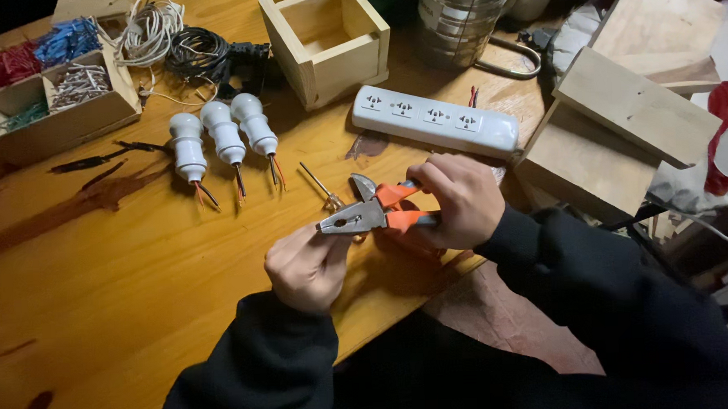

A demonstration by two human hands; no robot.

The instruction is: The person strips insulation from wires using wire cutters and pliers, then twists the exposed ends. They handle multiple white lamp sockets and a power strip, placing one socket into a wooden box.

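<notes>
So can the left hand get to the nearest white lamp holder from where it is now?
Probably yes. The left hand sits by the pliers jaws, and only bare wooden table lies between it and the nearest lamp holder, though it seems to be pinching something small.

table: warm orange wooden top [97, 281], dark stains on it
light: pretty dim, edges go dark
right side: stacked pale wood boards [634, 107]
back: open wooden box [328, 42]
</notes>
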